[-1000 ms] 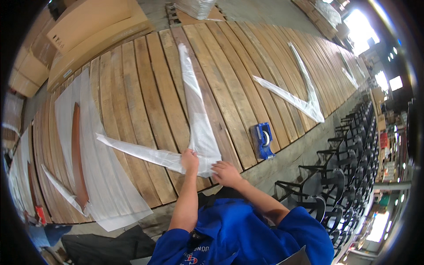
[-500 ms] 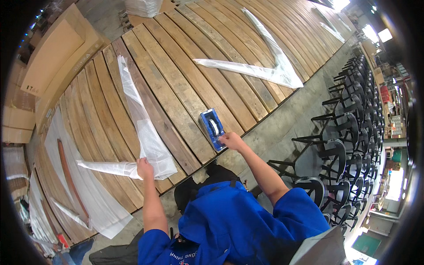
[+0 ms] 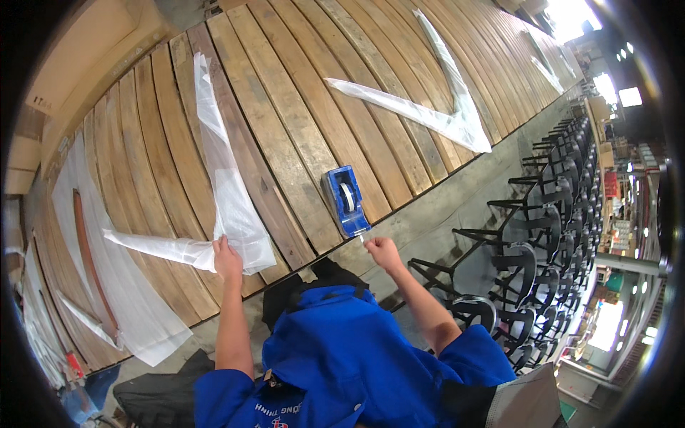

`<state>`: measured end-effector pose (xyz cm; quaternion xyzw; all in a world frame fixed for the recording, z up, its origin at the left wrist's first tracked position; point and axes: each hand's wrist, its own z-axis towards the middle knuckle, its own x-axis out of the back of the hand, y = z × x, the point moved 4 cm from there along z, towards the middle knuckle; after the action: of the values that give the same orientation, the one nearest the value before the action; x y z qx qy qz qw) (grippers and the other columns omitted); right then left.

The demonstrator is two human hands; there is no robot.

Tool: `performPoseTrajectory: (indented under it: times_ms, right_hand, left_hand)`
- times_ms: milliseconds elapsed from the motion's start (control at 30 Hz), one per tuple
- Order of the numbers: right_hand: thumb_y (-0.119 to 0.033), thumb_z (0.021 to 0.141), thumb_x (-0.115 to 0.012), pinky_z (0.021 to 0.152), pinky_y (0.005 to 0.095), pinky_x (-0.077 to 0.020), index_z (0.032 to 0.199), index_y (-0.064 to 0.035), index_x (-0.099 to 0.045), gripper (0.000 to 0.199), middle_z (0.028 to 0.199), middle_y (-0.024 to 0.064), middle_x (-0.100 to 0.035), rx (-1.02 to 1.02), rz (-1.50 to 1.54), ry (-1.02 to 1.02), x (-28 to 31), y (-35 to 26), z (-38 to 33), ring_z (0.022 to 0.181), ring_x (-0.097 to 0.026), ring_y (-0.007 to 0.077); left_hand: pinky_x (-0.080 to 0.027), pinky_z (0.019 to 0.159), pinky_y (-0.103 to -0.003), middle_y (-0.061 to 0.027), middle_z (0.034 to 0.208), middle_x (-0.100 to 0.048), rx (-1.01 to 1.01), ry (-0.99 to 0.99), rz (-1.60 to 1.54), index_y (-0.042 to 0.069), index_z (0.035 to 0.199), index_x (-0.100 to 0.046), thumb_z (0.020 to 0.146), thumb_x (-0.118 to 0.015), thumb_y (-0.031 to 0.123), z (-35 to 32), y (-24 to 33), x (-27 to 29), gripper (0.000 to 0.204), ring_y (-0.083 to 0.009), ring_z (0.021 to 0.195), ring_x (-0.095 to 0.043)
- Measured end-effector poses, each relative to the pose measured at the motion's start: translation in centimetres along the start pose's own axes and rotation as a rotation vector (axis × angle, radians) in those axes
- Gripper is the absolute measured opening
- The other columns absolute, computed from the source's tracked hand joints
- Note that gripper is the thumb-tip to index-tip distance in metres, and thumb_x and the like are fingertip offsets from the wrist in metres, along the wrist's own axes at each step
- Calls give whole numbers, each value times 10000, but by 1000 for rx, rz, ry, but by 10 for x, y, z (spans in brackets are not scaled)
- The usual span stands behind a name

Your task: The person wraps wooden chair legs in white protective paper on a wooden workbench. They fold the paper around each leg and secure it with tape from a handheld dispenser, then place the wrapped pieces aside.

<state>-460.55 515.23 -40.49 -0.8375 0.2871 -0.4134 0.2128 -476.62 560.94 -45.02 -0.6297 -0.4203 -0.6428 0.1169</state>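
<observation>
A V-shaped piece wrapped in thin white foam sheet (image 3: 242, 221) lies on the wooden slat table (image 3: 282, 157). My left hand (image 3: 227, 258) is closed on the wrap near its corner, where the two arms meet. A blue tape dispenser (image 3: 344, 201) with a roll of clear tape stands by the table's near edge. My right hand (image 3: 383, 253), just off that edge, pinches the end of a short tape strip (image 3: 362, 238) that runs from the dispenser's cutter. What lies inside the wrap is hidden.
Another wrapped V-shaped piece (image 3: 457, 123) lies farther right on the table. At left, a brown wooden piece (image 3: 90, 264) rests on a spread foam sheet (image 3: 153, 335). Cardboard boxes (image 3: 85, 64) stand beyond. Rows of black chair frames (image 3: 510, 267) fill the floor at right.
My right hand has drawn back from the dispenser toward me, pulling out a strip of tape. My left hand stays on the wrapped piece. The whole view has shifted slightly.
</observation>
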Motion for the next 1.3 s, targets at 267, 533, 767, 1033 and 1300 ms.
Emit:
performPoseTrajectory:
  times_ms: [267, 533, 767, 1033, 1300]
  right_hand:
    - [-453, 870, -596, 864, 502, -547, 982, -50, -767, 453, 979, 236, -734, -228, -505, 70, -21, -28, 10, 978, -700, 433]
    - [-309, 888, -711, 667, 356, -515, 862, 44, -709, 354, 697, 121, -674, -14, -344, -167, -124, -52, -39, 706, -670, 163]
    - [-406, 892, -657, 711, 469, -531, 879, 20, -720, 431, 810, 238, -701, 550, -681, -286, -319, -318, 30, 800, -697, 411]
    - [-518, 764, -729, 939, 460, -547, 1165, 3, -711, 657, 1188, 210, -715, 352, -1175, -577, -404, -411, 24, 1140, -680, 368]
    - [-709, 777, -698, 883, 479, -556, 1117, -38, -746, 754, 1102, 196, -738, 327, -1341, -454, -355, -370, 28, 1074, -701, 367]
  left_hand:
    - [-520, 937, -436, -133, 1307, -558, -28, -72, -177, 53, 1396, -555, 918, -523, 37, 6, -21, -1, 479, -336, 1162, -602]
    - [-537, 922, -426, -135, 1333, -557, -147, -44, -252, 26, 1422, -514, 866, -555, 27, 3, -38, 1, 558, -343, 1115, -624]
    - [-551, 890, -408, -114, 1325, -556, -166, -18, -234, 29, 1395, -541, 876, -551, 50, -3, -50, -10, 519, -293, 1065, -652]
    - [-537, 913, -423, -99, 1360, -556, -110, 74, -392, 51, 1347, -600, 893, -573, 101, -10, -59, -3, 457, -300, 1072, -651]
    - [-552, 852, -391, -63, 1384, -556, -171, 94, -320, 94, 1224, -650, 874, -596, 125, -10, -62, -3, 355, -252, 993, -673]
